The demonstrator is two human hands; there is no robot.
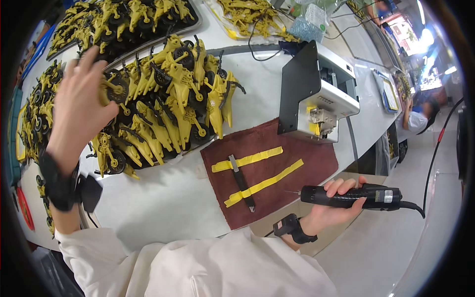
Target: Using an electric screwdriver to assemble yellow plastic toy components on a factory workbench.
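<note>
My left hand (79, 106) reaches over a heap of yellow plastic toy parts with black wheels (168, 104), fingers curled onto one yellow piece at the heap's left side. My right hand (334, 205) grips a black electric screwdriver (349, 196) with its thin bit pointing left, held just off the table's near edge. A dark red cloth mat (277, 173) lies between the hands, carrying two yellow tape strips and a black bar (242, 184). Both wrists wear black bands.
A white and black box-shaped machine (316, 96) stands behind the mat. More trays of yellow parts (118, 22) fill the far left and the left edge. A cable runs from the screwdriver to the right. Another person (418, 116) sits far right.
</note>
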